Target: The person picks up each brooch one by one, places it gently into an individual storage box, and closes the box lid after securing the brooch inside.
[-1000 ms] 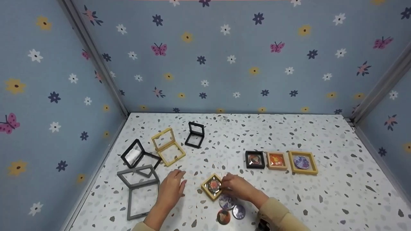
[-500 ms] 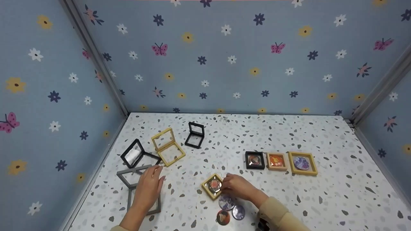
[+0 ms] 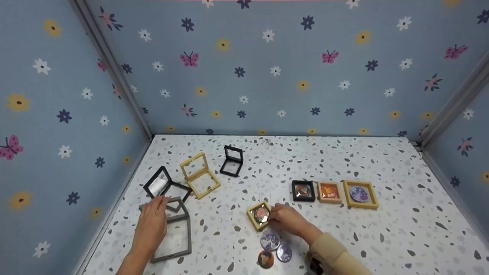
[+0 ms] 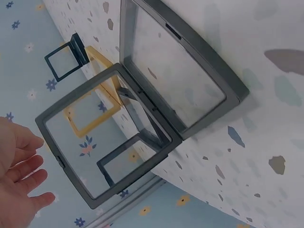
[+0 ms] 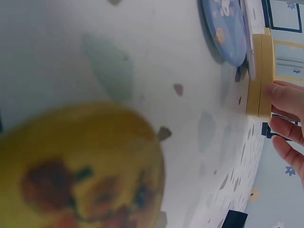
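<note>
Looking down from the head cam, I've got the left hand (image 3: 151, 225) resting flat with fingers straight over the raised lid of the open grey case (image 3: 170, 229), which lies near the table's left edge. Its two halves run one behind the other away from me, hinge in the middle, lid half on the far side, just past the fingertips. On the left wrist cam the fingers (image 4: 21, 164) sit right beside the lid's edge; I can't quite tell if they touch it, but nothing is curled around it.

The right hand (image 3: 288, 219) is on the small yellow case (image 3: 259, 215) with a badge inside, a bit right of centre. Right wrist cam shows fingertips (image 5: 287, 102) pressed against the side of that yellow case (image 5: 261, 76), so I'd call it a light pinch from the side. That case lies directly left of the right hand, and the left hand is well apart from it.

Three loose badges (image 3: 273, 247) sit just in front of the right hand. Three filled cases (image 3: 333, 193) are lined up further right, and more open ones stand beyond the grey case.

Hard to read: a big yellow blur fills the right wrist view, and the thumb is hidden.
</note>
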Available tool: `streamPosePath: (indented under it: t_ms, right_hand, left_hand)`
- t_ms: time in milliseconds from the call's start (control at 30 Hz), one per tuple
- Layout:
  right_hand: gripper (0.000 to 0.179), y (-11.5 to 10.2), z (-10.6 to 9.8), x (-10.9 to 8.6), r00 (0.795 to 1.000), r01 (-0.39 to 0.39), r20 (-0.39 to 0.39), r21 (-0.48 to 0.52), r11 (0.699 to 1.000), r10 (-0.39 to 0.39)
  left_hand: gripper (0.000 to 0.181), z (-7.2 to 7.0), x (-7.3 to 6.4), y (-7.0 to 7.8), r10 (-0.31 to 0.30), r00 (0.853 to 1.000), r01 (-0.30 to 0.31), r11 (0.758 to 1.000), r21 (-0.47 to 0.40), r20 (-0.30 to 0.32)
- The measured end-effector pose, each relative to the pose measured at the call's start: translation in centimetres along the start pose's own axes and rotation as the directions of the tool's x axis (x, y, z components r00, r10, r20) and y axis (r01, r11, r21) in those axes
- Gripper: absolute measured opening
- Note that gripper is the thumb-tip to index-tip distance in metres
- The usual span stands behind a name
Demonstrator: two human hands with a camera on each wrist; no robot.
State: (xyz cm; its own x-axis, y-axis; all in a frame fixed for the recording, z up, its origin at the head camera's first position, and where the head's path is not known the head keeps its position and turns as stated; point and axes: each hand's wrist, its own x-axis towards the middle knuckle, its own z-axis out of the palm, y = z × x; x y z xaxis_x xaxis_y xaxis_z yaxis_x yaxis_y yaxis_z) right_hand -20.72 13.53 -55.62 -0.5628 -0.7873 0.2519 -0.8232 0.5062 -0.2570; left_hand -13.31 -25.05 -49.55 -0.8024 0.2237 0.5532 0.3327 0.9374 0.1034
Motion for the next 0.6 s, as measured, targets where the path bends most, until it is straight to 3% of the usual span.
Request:
streamPosePath:
  t_ms: [333,600]
  right_hand:
    - [0.008,1.0,-0.3,-0.5,0.995,-0.098,-0.020,-0.054,0.994,0.097]
    - [0.009,1.8,-0.7,-0.6,0.993,-0.118,-0.008,-0.049,0.992,0.117]
  left_hand:
    - [0.050,-0.9,-0.6,-1.9,-0.120,0.990,0.117,0.992,0.045,0.080]
    - [0.045,-1.0,-0.6,-2.8,-0.174,0.976,0.171,0.985,0.032,0.132]
